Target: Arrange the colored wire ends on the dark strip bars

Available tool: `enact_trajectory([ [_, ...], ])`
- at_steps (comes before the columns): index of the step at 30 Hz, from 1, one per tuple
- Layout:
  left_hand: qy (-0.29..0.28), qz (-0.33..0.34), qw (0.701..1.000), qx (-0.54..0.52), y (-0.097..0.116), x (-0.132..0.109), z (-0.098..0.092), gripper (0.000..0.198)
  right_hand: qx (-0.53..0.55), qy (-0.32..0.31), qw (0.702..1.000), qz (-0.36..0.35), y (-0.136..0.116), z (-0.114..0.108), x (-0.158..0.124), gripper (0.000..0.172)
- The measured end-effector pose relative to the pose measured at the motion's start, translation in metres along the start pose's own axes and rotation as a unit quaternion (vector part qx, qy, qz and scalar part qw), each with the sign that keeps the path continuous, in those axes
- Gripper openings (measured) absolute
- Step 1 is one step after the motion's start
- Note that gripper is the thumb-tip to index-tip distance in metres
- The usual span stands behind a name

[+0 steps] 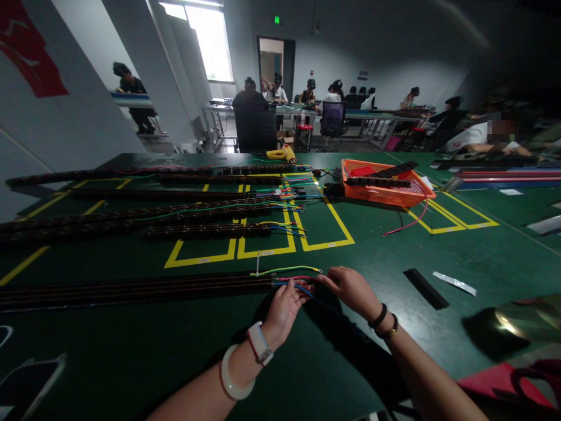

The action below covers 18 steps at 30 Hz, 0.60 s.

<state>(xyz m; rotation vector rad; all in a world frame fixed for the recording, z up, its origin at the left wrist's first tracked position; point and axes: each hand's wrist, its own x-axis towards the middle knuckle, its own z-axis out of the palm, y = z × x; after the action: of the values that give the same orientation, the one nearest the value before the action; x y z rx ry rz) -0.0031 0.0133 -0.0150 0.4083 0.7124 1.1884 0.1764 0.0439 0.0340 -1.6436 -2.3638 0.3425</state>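
Observation:
My left hand (286, 307) is closed around the wires at the end of a long black cable bundle (175, 290). A blue wire (307, 290) runs between its fingers. My right hand (354, 290), just to the right, pinches the far part of a red wire (302, 278); its fingertips are partly hidden. A yellow-green wire (289, 269) with a ring terminal lies free above both hands. By its base a white cable tie (258, 264) sticks up from the bundle.
More cable bundles (210, 230) lie behind, across yellow tape outlines. Farther back are a yellow heat gun (284, 154) and an orange basket (381, 193) with black pieces in it. A black strip (425, 288) and a white strip (454, 283) lie right. Co-workers sit at distant tables.

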Motion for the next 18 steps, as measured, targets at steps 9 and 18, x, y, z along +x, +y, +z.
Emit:
enact_trajectory([
  [9,-0.004,0.007,1.000,0.023,-0.004,0.002,-0.004,0.030,0.125,-0.158,0.979,-0.016,0.005,-0.002,-0.036,0.047],
  [18,-0.050,-0.112,0.959,0.256,0.000,-0.007,0.008,0.061,0.144,-0.107,0.982,-0.055,0.012,0.009,-0.030,0.041],
])
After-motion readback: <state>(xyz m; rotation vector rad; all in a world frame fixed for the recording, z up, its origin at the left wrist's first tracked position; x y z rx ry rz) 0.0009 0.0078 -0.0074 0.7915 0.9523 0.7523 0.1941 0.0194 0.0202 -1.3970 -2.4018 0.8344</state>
